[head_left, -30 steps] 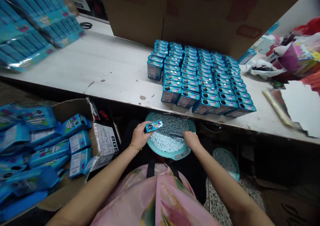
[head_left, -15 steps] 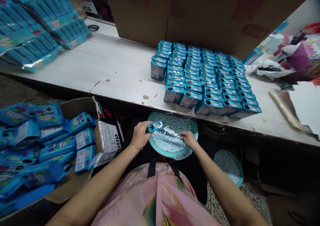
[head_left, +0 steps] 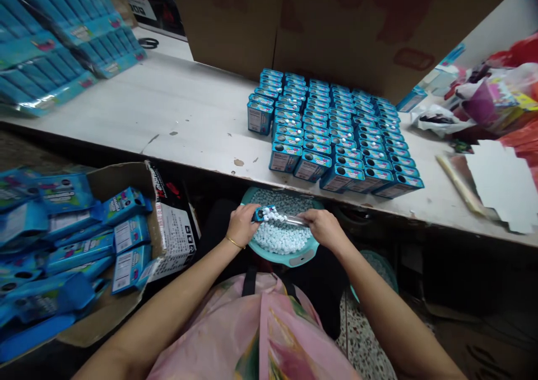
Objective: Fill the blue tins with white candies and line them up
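A teal basin (head_left: 294,258) full of small pale blue pellets (head_left: 279,239) rests at my lap below the table edge. Over its left side, my left hand (head_left: 244,225) is closed around a small blue box (head_left: 259,214). From the right, my right hand (head_left: 321,226) grips a metal scoop (head_left: 295,220), whose tip reaches the box. White pellets lie at the scoop's tip and over the top of the box. How full the box is inside cannot be made out.
Rows of upright blue boxes (head_left: 332,139) stand on the white table (head_left: 189,122). At left, a carton (head_left: 174,228) holds loose blue boxes; wrapped packs (head_left: 63,49) stand behind. A second teal basin (head_left: 380,268) sits low right. Bags (head_left: 439,119) lie at the right.
The scoop has risen from the pellets in the basin to the blue box, carrying pellets. My right hand has moved up a little, and the whole view has shifted slightly.
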The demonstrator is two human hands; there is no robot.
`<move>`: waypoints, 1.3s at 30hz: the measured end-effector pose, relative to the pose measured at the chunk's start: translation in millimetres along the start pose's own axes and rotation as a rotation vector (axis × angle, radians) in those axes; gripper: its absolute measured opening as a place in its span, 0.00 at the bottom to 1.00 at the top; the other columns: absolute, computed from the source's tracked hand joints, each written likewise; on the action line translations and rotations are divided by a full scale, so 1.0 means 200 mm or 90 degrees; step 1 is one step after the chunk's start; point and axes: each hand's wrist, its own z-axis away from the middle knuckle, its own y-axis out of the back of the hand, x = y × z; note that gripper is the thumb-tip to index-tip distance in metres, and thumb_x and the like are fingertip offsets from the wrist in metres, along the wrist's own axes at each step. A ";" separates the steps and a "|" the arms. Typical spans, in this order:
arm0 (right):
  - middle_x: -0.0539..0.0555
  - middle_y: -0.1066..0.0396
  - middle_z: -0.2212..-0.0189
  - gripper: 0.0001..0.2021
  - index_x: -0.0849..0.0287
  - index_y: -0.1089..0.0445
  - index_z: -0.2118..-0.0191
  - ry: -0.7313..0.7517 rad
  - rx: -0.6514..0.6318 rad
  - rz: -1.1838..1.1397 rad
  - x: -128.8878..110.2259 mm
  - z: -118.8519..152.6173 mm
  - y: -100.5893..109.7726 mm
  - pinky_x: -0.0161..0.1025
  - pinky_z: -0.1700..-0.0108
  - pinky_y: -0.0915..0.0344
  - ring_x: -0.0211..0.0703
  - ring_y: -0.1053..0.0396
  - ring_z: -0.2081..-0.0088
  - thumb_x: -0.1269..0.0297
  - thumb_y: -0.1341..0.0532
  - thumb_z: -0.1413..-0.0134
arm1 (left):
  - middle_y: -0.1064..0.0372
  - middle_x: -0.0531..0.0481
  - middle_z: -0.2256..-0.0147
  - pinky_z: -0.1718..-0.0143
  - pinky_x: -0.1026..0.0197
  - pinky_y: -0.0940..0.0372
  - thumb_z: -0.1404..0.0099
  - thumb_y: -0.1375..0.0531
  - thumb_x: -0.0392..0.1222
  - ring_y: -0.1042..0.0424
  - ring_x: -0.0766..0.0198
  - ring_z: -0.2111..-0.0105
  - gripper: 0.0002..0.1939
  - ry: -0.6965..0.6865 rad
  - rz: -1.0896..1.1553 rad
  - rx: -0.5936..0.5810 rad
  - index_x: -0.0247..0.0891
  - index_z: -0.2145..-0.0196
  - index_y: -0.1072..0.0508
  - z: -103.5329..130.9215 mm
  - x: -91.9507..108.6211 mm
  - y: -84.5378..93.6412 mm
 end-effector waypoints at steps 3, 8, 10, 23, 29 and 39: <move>0.48 0.29 0.61 0.18 0.47 0.32 0.55 0.009 -0.011 -0.061 0.03 0.00 -0.05 0.30 0.61 0.43 0.37 0.35 0.58 0.70 0.52 0.47 | 0.32 0.50 0.59 0.59 0.56 0.41 0.51 0.41 0.36 0.36 0.56 0.59 0.19 -0.013 0.019 -0.001 0.42 0.59 0.33 0.00 0.00 0.00; 0.49 0.30 0.60 0.20 0.47 0.35 0.52 -0.011 -0.003 0.001 -0.05 0.04 -0.05 0.30 0.62 0.43 0.38 0.36 0.58 0.71 0.53 0.48 | 0.31 0.49 0.60 0.57 0.58 0.40 0.51 0.41 0.37 0.34 0.60 0.60 0.18 -0.013 0.140 0.009 0.39 0.59 0.33 0.00 -0.01 -0.07; 0.49 0.31 0.60 0.21 0.46 0.37 0.50 -0.029 0.008 0.055 -0.09 0.07 -0.01 0.31 0.63 0.43 0.38 0.36 0.59 0.72 0.53 0.48 | 0.31 0.50 0.62 0.59 0.59 0.39 0.51 0.41 0.38 0.33 0.61 0.62 0.18 0.032 0.182 0.013 0.38 0.60 0.33 0.00 -0.02 -0.09; 0.53 0.33 0.59 0.19 0.48 0.35 0.53 -0.163 -0.009 0.149 0.12 0.13 -0.11 0.33 0.63 0.42 0.40 0.34 0.59 0.71 0.54 0.46 | 0.31 0.48 0.61 0.58 0.58 0.39 0.52 0.40 0.36 0.34 0.59 0.62 0.18 0.010 0.118 0.034 0.39 0.60 0.31 -0.03 0.00 0.03; 0.54 0.31 0.59 0.19 0.49 0.34 0.53 -0.162 -0.029 0.085 0.16 0.07 -0.25 0.34 0.62 0.42 0.42 0.34 0.59 0.69 0.55 0.45 | 0.30 0.51 0.67 0.63 0.61 0.36 0.54 0.38 0.42 0.31 0.63 0.67 0.21 0.102 0.345 0.038 0.35 0.60 0.32 -0.01 -0.02 0.06; 0.54 0.32 0.57 0.19 0.48 0.34 0.53 -0.164 -0.066 0.073 0.19 0.04 -0.33 0.34 0.62 0.41 0.43 0.34 0.57 0.69 0.55 0.45 | 0.31 0.48 0.62 0.58 0.61 0.37 0.51 0.38 0.41 0.32 0.62 0.62 0.19 0.031 0.393 0.105 0.36 0.60 0.32 -0.07 0.15 0.28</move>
